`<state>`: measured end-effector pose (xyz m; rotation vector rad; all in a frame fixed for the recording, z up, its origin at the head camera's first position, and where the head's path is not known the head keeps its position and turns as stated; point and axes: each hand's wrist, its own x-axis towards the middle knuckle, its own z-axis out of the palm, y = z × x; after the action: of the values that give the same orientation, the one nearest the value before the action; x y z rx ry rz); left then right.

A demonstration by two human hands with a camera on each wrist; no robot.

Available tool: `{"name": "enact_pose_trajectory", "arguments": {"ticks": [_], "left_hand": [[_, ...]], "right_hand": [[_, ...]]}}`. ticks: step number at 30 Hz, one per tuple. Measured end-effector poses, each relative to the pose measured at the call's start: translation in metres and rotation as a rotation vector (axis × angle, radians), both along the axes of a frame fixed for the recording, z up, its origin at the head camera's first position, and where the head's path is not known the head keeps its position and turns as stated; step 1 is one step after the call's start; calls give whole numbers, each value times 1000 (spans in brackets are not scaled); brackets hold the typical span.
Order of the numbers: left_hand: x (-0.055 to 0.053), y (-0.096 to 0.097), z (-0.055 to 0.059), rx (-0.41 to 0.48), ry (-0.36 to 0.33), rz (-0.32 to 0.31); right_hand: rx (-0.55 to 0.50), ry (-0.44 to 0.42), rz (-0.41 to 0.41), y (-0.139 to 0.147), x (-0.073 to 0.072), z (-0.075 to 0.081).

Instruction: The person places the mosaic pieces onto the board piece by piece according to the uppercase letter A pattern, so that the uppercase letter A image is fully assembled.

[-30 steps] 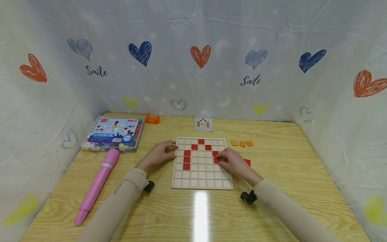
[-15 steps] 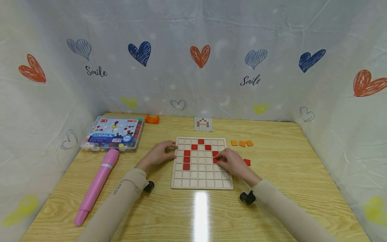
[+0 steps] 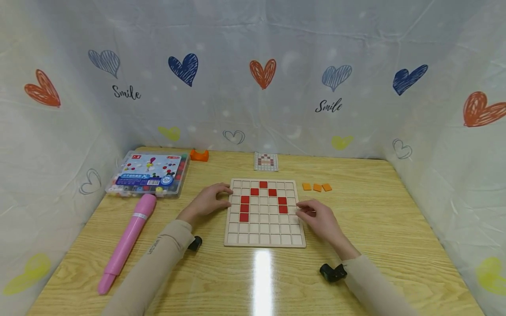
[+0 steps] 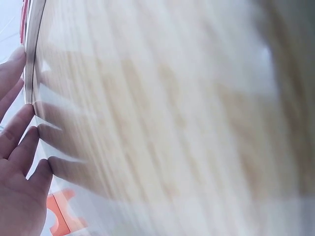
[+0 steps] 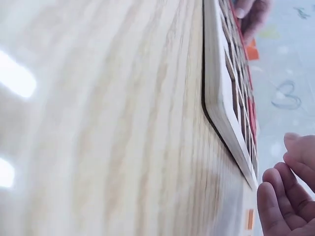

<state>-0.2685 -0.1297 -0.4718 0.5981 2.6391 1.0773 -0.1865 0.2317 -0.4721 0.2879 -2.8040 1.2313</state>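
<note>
Beige sleeves, black wrist cameras

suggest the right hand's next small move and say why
Probably the right hand should get one more red tile for the bare square just below the right red column: that column has two tiles, while the left red column on the board has three. No tile shows in the hand's fingers, and no loose red one elsewhere, though the hand may hide one.

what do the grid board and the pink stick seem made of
The grid board looks like matte wood: pale tan, faintly streaked edge. The pink stick is probably smooth, low-sheen plastic, given its even colour, though the look leaves that open.
</note>
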Motion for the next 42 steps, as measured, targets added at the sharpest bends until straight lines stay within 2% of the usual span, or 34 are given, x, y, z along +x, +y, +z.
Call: {"name": "enact_pose_trajectory", "arguments": {"ticks": [5,12,20,29,42], "left_hand": [[0,-1,-1,3,-3,3],[-1,-1,-2,-1,-3,5],[-2,0,-1,5,1,-2],[-1,0,0,-3,-3,0],[0,0,0,4,10,-8]], "right_hand": [[-33,-22,-54,18,13,-3],[-24,-63,-152,52,26,-4],[53,-137,-159,84,35,5],[101,-167,-94,91,29,3],[137,-118,-49,77,9,1]]}}
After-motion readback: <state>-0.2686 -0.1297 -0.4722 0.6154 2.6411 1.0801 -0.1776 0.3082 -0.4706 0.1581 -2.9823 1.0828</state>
